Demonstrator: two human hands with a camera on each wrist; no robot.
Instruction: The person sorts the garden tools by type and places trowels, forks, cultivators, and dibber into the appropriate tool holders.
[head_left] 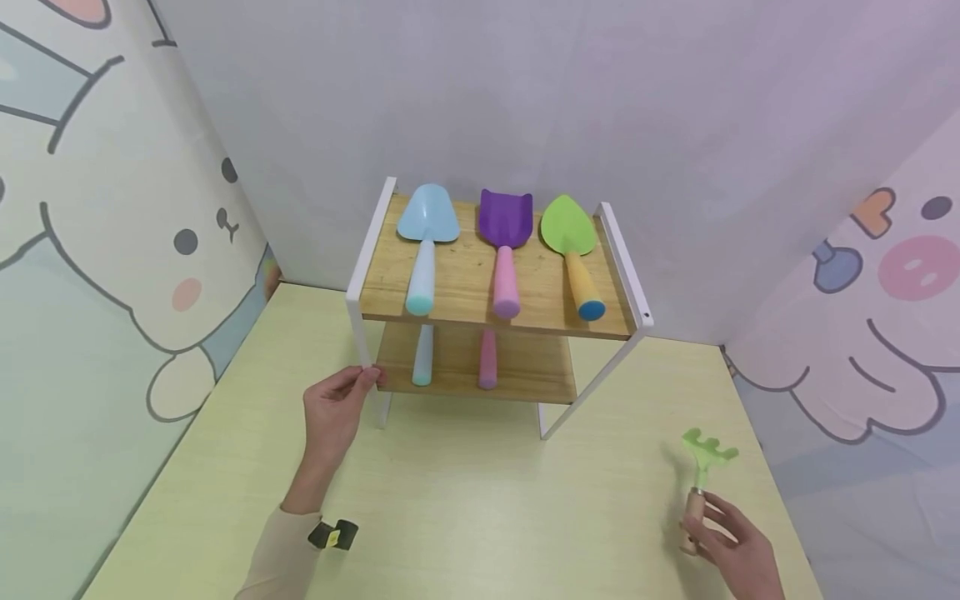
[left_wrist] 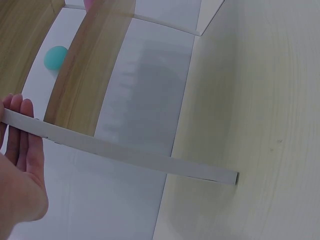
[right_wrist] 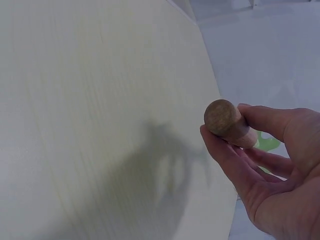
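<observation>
The right hand (head_left: 729,543) pinches the wooden handle of a small green hand rake (head_left: 707,454), its tines pointing away above the table. In the right wrist view, the round handle end (right_wrist: 221,119) sits between thumb and fingers. At the two-tier rack (head_left: 495,321), the left hand (head_left: 335,408) grips the white left front leg (left_wrist: 100,146) near the lower shelf, with fingers behind it. On the top shelf lie a light blue trowel (head_left: 429,215), a purple scoop (head_left: 506,218) with a pink handle, and a green trowel (head_left: 567,225) with a yellow handle.
On the lower shelf, a light blue handle (head_left: 423,357) and a pink handle (head_left: 488,360) show; their heads are hidden under the top shelf. The rack stands on a pale wooden table (head_left: 480,508). Cartoon-printed walls (head_left: 112,208) rise on both sides, with a plain one behind.
</observation>
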